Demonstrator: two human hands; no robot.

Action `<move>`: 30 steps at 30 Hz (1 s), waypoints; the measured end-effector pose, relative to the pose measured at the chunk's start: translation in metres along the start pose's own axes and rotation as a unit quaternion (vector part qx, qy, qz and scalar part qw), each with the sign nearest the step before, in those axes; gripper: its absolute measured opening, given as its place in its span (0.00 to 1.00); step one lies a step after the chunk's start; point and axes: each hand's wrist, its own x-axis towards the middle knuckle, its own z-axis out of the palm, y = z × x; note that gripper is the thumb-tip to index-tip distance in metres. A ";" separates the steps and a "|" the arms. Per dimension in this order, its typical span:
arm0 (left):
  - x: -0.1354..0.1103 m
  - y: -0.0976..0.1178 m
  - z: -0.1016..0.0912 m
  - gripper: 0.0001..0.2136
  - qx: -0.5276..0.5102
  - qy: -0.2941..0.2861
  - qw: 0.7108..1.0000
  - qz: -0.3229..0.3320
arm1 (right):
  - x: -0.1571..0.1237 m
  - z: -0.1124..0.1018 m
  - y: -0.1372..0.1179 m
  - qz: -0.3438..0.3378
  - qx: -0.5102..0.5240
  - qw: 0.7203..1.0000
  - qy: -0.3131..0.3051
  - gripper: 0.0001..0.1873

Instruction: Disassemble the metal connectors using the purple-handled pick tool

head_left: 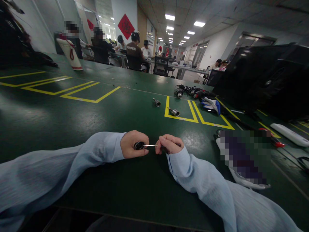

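Note:
My left hand (132, 144) is closed around a small round black part (139, 145) low on the green table (79, 122). My right hand (169, 144) pinches a thin metal tool (149, 146), a slim screwdriver or pick, whose tip points left into the black part. Both hands rest on the table close together, in light blue sleeves.
Two small metal cylinders (156, 102) (174, 111) lie beyond my hands by yellow floor-tape lines (180, 118). A pile of black tools and a blue-white glove (212, 104) sit at right, with a red-handled tool (275, 141) and a black case (265, 80). Other people sit at far tables.

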 end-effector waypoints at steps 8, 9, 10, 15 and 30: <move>-0.001 -0.003 0.001 0.06 0.019 -0.004 1.000 0.018 | -0.006 0.005 -0.002 -0.041 -0.067 0.997 -0.011 0.19; -0.001 -0.003 0.001 0.06 0.017 -0.007 1.000 0.017 | -0.005 0.004 -0.001 -0.029 -0.048 0.998 -0.019 0.19; -0.002 -0.002 0.000 0.06 0.016 -0.011 1.000 0.016 | -0.003 0.003 -0.001 -0.012 -0.024 0.999 -0.027 0.18; -0.001 -0.001 -0.001 0.06 0.009 -0.022 1.000 0.009 | 0.003 -0.003 0.000 0.051 0.060 0.996 -0.047 0.17; -0.001 -0.002 -0.003 0.05 -0.010 -0.029 0.999 0.009 | 0.005 -0.007 0.006 0.046 0.066 0.995 -0.058 0.16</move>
